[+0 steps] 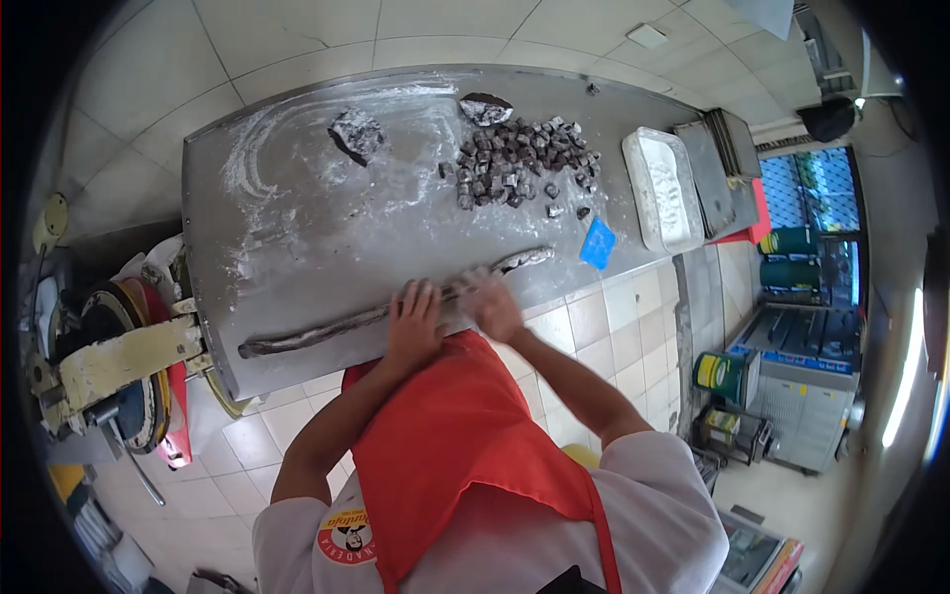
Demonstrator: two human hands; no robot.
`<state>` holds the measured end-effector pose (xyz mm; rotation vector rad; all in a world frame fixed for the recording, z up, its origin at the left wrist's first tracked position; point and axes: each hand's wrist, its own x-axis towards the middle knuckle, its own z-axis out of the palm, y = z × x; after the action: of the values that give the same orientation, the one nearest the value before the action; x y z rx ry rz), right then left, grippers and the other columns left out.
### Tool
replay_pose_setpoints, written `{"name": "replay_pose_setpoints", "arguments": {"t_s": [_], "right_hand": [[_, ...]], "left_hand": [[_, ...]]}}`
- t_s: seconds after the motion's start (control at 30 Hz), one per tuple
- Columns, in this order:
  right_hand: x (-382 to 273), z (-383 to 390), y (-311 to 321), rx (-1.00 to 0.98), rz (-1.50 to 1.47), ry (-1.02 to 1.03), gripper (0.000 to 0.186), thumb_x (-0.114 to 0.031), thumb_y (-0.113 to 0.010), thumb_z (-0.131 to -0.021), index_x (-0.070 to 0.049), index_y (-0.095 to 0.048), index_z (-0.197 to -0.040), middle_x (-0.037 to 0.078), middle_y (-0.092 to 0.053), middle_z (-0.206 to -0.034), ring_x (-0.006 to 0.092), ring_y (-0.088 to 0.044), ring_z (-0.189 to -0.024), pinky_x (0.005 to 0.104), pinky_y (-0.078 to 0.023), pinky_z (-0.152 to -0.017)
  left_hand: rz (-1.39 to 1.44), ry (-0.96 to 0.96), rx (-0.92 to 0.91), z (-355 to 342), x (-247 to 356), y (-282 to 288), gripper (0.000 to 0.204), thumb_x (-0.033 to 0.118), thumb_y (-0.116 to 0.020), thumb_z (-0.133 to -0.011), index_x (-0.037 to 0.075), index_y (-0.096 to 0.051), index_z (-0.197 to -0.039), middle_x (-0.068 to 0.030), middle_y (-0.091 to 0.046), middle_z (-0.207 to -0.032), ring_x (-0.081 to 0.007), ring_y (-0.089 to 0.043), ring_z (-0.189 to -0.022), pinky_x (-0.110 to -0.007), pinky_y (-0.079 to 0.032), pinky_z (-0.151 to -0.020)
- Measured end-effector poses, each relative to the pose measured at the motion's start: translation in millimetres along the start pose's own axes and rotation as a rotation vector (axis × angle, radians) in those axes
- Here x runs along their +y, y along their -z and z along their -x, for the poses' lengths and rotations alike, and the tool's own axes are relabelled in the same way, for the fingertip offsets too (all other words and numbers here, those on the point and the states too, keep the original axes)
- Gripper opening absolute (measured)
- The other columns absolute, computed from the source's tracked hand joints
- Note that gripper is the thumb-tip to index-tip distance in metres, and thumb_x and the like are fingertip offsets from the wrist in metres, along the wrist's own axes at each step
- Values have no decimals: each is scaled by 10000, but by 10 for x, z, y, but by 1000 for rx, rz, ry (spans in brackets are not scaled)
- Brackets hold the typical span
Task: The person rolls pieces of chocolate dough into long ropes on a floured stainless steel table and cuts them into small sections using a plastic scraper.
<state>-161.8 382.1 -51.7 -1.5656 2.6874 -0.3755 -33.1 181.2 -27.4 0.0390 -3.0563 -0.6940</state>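
Note:
A long dark dough rope [336, 326], dusted with flour towards its right end, lies slantwise along the near side of the metal table. My left hand [416, 315] rests flat on the middle of it, fingers stretched out and slightly spread. Just to the right, my right hand [491, 302] is laid over the same rope, its fingers extended but blurred by motion. Beyond the rope's right end is a blue dough scraper [597, 244]. Many small cut dough pieces [520, 163] are heaped farther back. Two larger floured dough lumps, a left one [356, 136] and a right one [486, 109], sit near the far edge.
White flour streaks the metal table [297, 213]. At its right end stand a pale tray of flour [663, 188] and dark stacked trays [727, 148]. A machine with a cream-coloured arm [129, 361] adjoins the left edge. Tiled floor [623, 346] lies to the near right.

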Motion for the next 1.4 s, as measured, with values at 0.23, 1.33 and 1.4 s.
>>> {"name": "replay_pose_setpoints", "arguments": {"t_s": [0.23,1.33,1.4], "right_hand": [[188,-1009,134,-31,6,-258,681,-526,-522,-953,-141,-407,-1502,207,-355,-1556,370,-319,-1453,592,-240,-1167],[1760,623,521,82,-144,-253,586,-439,-606,-932,-182,-504,-1449,175,-413,-1509,371,-326,-1445,618,-224,-1167],[1885,799,616,139,-130,-401,591,-411,-632,-922,-180,-502,-1450,187,-422,-1493,383,-338,-1436,607,-248,-1160]], "left_hand": [[-301,476,157,-1015,-259,-7,792,583,-505,-943,67,-363,-1526,-191,-294,-1600,-402,-183,-1506,-615,-127,-1189],[-252,165,-22,-1191,1539,-921,713,418,-618,-901,133,-394,-1515,-123,-322,-1584,-346,-248,-1483,-668,-147,-1148],[-223,175,-26,-1141,1624,-956,720,384,-653,-877,125,-409,-1503,-115,-375,-1546,-336,-299,-1455,-650,-185,-1143]]}}
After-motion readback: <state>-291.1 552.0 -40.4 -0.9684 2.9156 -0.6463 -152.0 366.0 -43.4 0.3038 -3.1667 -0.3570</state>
